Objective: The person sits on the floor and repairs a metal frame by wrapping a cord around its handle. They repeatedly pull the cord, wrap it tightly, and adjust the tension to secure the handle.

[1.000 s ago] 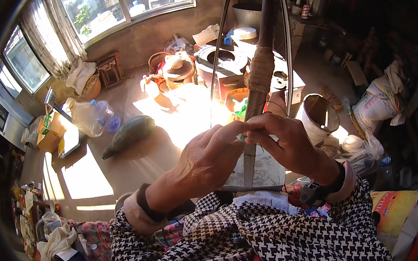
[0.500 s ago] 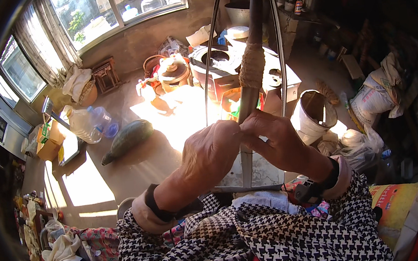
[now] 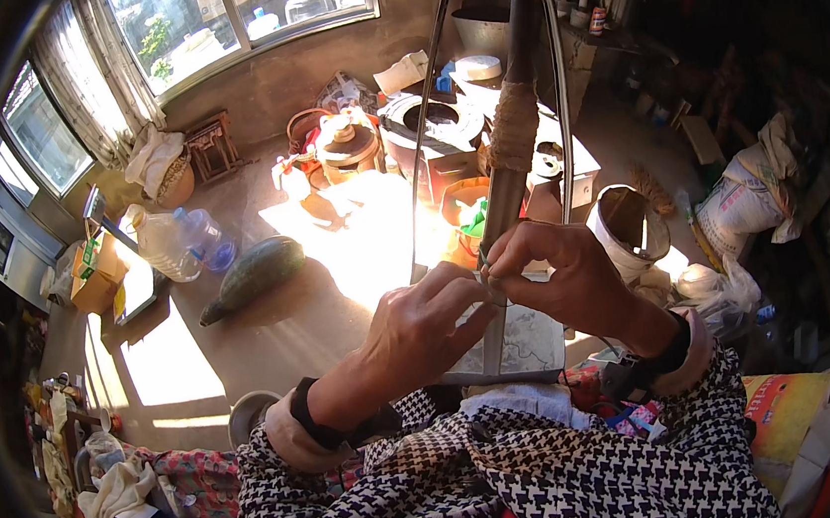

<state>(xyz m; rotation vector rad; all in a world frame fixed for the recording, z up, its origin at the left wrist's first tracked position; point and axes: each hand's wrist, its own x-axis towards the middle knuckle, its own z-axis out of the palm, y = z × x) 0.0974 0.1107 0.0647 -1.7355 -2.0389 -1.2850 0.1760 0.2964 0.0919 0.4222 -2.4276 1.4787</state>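
Observation:
An upright metal bar (image 3: 496, 343) stands before me, with a twine-wrapped section (image 3: 509, 128), a dark curved top and thin rods beside it. A grey speckled panel (image 3: 532, 333) lies behind its lower part. My left hand (image 3: 412, 329) has curled fingers at the left of the bar; whatever they grip is hidden. My right hand (image 3: 572, 284) pinches at the bar just below the wrap, on what looks like a thin strand, too small to make out clearly. My checked clothing (image 3: 615, 469) fills the lower view.
Behind are a stove (image 3: 433, 137), an orange bucket (image 3: 459, 200) and a white bucket (image 3: 621, 239). To the left, a long green gourd (image 3: 252, 275) and plastic jugs (image 3: 164, 248) lie on sunlit floor. Sacks (image 3: 743, 192) sit at right; a window (image 3: 178, 27) is behind.
My left hand has dropped a little and its fingers have shifted apart from my right hand's, which now pinch more visibly at the bar.

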